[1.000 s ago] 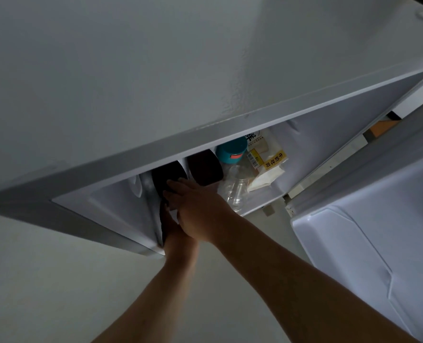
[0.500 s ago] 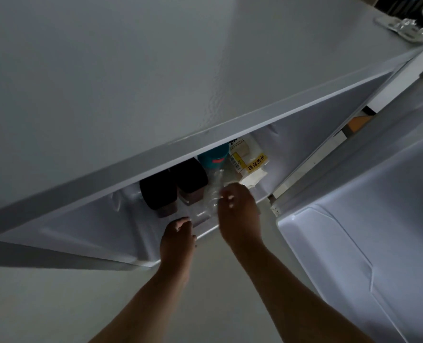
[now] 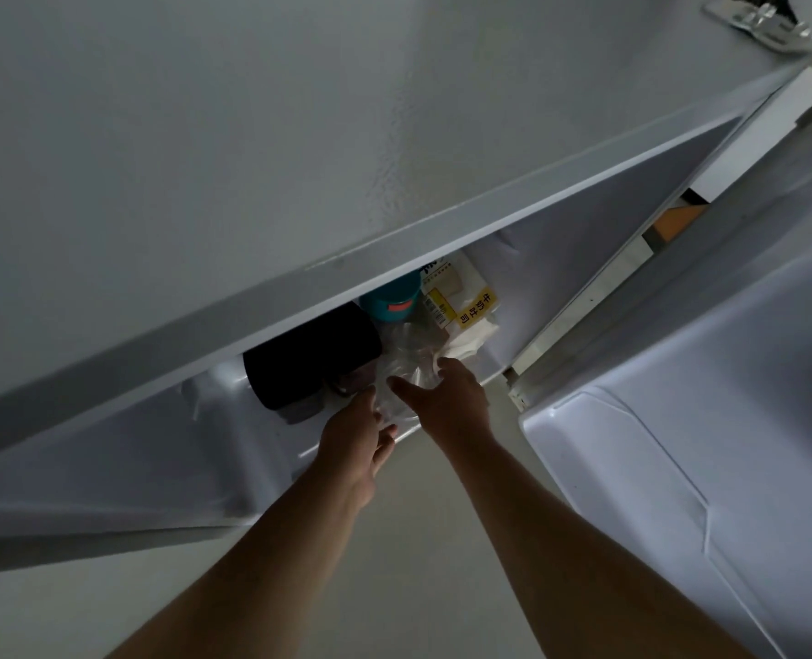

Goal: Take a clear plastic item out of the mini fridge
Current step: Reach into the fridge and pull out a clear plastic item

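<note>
Both hands on clear plastic item point(image 3: 406, 373) at mini fridge point(image 3: 584, 259) opening.

Right hand point(image 3: 451, 401) curled around it at 3 o'clock, left hand point(image 3: 354, 437) cupping at 7. Risk: thin plastic crumpling or slipping, or dragging into dark jars point(image 3: 309, 361) at 9, tipping them.

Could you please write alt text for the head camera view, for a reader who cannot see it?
Seen from above, a person's right hand and left hand close on a clear plastic item at the front of an open mini fridge. Behind it are dark jars, a teal container and a yellow-labelled packet; the door stands open on the right.
</note>
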{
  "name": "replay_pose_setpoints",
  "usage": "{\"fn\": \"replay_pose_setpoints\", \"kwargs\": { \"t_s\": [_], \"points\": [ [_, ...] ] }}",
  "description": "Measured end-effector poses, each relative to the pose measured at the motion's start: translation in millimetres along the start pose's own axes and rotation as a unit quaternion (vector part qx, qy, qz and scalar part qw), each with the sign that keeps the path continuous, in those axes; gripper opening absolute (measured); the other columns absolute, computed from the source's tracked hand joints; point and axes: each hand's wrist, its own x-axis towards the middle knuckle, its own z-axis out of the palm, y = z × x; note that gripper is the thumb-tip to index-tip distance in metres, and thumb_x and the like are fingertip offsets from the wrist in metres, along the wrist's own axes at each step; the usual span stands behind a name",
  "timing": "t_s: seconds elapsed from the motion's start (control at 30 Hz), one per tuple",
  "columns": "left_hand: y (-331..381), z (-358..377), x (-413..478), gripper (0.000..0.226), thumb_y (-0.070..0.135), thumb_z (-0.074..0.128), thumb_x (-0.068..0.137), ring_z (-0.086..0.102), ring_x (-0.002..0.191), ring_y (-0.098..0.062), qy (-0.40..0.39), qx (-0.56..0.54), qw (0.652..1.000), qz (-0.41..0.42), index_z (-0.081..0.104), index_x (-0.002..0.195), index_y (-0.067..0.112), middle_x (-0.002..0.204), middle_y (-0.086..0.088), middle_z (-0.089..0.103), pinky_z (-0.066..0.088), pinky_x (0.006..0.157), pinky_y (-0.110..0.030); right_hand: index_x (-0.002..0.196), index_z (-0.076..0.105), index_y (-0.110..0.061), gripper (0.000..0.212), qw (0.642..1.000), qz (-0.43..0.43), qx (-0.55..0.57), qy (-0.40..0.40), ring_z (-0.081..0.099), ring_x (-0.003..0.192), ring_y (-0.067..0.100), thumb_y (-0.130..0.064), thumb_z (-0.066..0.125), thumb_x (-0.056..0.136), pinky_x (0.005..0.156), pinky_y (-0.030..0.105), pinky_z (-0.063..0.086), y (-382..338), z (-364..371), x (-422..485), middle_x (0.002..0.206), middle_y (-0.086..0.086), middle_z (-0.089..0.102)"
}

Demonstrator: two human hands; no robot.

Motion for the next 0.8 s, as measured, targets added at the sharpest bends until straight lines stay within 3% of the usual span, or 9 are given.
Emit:
{"fn": "replay_pose_setpoints", "kwargs": {
  "t_s": [0.13, 0.3, 0.4, 0.5, 0.6, 0.7, 0.8],
  "points": [
    [2, 1, 3, 0.026, 0.042, 0.067, 0.097, 0.066, 0.097, -0.015, -0.016, -0.045, 0.999, 0.012, 0.066, 0.112, 0.022, 0.111, -0.002, 0.064, 0.056, 0.093, -0.033, 0.147, 0.047, -0.017, 0.097, 1.0, -0.002, -0.001, 0.015, 0.056, 0.128, 0.028, -0.072, 0.078, 0.073, 0.098, 0.041, 0.048, 0, 3, 0, 0.142, 0.007, 0.06],
    [-6, -7, 3, 0.021, 0.035, 0.064, 0.099, 0.067, 0.085, -0.016, 0.013, -0.036, 0.999, 0.017, 0.069, 0.112, 0.019, 0.099, -0.005, 0.071, 0.058, 0.088, -0.033, 0.148, 0.043, -0.02, 0.102, 0.998, 0.022, 0.063, 0.008, 0.06, 0.118, 0.022, -0.071, 0.082, 0.068, 0.082, 0.03, 0.047, 13, 0, -10, 0.138, 0.005, 0.059],
    [-8, -8, 1, 0.024, 0.033, 0.058, 0.102, 0.072, 0.101, -0.025, -0.014, -0.041, 0.999, -0.005, 0.066, 0.113, 0.014, 0.11, -0.014, 0.072, 0.059, 0.081, -0.034, 0.146, 0.044, -0.02, 0.099, 0.988, 0.064, 0.142, -0.01, 0.067, 0.103, 0.02, -0.067, 0.084, 0.07, 0.07, 0.028, 0.055, 17, -1, -11, 0.123, 0.001, 0.062],
    [-1, -4, 1, 0.027, 0.036, 0.061, 0.101, 0.071, 0.105, -0.028, -0.03, -0.086, 0.996, -0.011, 0.064, 0.115, 0.012, 0.117, -0.017, 0.07, 0.059, 0.091, -0.039, 0.146, 0.046, -0.017, 0.091, 0.98, 0.072, 0.186, -0.018, 0.072, 0.097, 0.023, -0.058, 0.086, 0.074, 0.083, 0.043, 0.062, 18, 1, -9, 0.118, 0.001, 0.066],
    [4, -3, 2, 0.034, 0.043, 0.063, 0.099, 0.069, 0.107, -0.026, -0.029, -0.035, 0.999, 0.014, 0.062, 0.121, 0.017, 0.119, -0.011, 0.067, 0.058, 0.09, -0.038, 0.144, 0.049, -0.014, 0.084, 0.976, 0.081, 0.197, -0.03, 0.073, 0.094, 0.024, -0.054, 0.083, 0.079, 0.081, 0.045, 0.064, 17, -1, -6, 0.119, 0.006, 0.068],
    [6, -1, 1, 0.036, 0.049, 0.059, 0.098, 0.068, 0.105, -0.023, -0.017, 0.025, 0.999, 0.037, 0.062, 0.124, 0.024, 0.122, -0.003, 0.067, 0.055, 0.078, -0.033, 0.128, 0.06, -0.013, 0.06, 0.958, 0.122, 0.251, -0.065, 0.075, 0.084, 0.024, -0.059, 0.07, 0.09, 0.061, 0.034, 0.064, 8, -9, -1, 0.112, 0.011, 0.071],
    [11, 4, 1, 0.05, 0.06, 0.057, 0.095, 0.066, 0.108, -0.021, -0.036, 0.061, 0.997, 0.038, 0.059, 0.134, 0.03, 0.133, 0.0, 0.064, 0.053, 0.084, -0.035, 0.117, 0.062, -0.017, 0.064, 0.944, 0.16, 0.276, -0.087, 0.075, 0.083, 0.028, -0.074, 0.055, 0.09, 0.063, 0.042, 0.066, -5, -20, 3, 0.094, 0.003, 0.069]
  ]
}}
